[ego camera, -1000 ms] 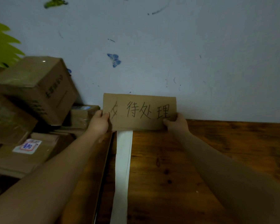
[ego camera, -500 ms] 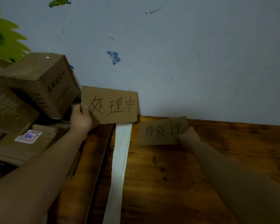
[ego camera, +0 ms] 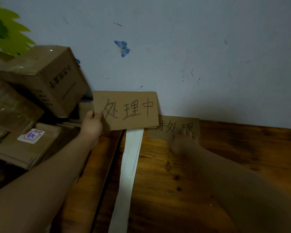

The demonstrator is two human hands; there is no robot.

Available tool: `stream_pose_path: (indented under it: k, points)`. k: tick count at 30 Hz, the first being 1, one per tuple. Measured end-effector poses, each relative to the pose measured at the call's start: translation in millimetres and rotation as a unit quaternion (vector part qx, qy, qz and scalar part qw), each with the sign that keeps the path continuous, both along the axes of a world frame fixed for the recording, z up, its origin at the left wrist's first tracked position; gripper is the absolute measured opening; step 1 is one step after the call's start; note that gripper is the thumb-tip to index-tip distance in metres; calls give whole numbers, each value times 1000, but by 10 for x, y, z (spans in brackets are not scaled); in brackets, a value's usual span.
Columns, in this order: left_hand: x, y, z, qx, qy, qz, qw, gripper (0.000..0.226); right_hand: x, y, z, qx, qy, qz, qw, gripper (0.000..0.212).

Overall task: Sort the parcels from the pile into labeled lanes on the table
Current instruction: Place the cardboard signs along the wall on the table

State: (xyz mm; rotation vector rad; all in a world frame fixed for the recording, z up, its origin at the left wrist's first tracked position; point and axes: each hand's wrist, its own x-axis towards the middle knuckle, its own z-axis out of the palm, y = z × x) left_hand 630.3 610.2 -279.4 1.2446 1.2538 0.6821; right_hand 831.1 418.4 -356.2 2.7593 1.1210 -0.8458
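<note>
Parcel pile (ego camera: 32,105) left of strip (ego camera: 129,165); flat sign (ego camera: 176,126) right

Two handwritten signs legible; printed marks are not.
Upper cardboard sign (ego camera: 126,111), pinched at its edge by the left hand (ego camera: 92,125), reads "处理中". Lower cardboard sign (ego camera: 175,126), flat on the tabletop (ego camera: 242,148) under the right hand (ego camera: 183,140), reads "待处理", first character partly covered. Black print on the tilted box (ego camera: 45,78) and the parcel sticker (ego camera: 31,136): too blurred to read.

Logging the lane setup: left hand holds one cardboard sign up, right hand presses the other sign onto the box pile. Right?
No: the head view shows the right hand pressing the lower sign onto the wooden table. The left hand does hold the raised sign.
</note>
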Motion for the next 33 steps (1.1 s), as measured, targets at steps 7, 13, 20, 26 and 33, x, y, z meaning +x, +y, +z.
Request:
stream_pose_path:
  k: [7,13,20,26,33]
  points:
    - [94,-334,304,-22,-24,-14,999,17,-78,53,729,408,329,-315,791,48]
    - [133,-620,532,-15,-30,-111,993,17,-166,-424,1145,434,206,-277,832,26]
    - [127,-1092,698,-41,-51,-178,982,21,-218,-1082,1373,441,186,-350,806,10]
    - [479,-1531,835,-34,-38,-206,977,16,4,-1642,1474,454,229,-320,800,6]
    - [1141,-2090,699,-25,-42,-134,990,23,992,-2297,1337,436,219,-358,796,7]
